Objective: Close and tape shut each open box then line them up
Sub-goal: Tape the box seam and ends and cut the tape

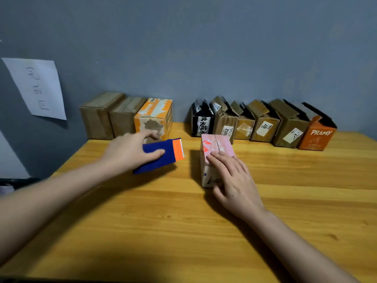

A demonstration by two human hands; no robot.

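Note:
A small pink-topped box (219, 145) stands in the middle of the wooden table (183, 221), its flaps folded down. My right hand (232, 180) lies on its near top edge, fingers straight on the flaps and thumb at the box's front face. My left hand (126, 150) grips a blue and orange tape dispenser (161, 155), held just above the table left of the pink box. Three closed boxes stand in a row at the back left, the rightmost orange and white (155, 117). Several open boxes (263, 121) stand in a row at the back right.
A grey wall (204, 48) runs behind both rows, with a handwritten paper sheet (38, 88) stuck on at the left. An orange box marked PRAMY (317, 133) ends the right row. A gap separates the two rows at the back.

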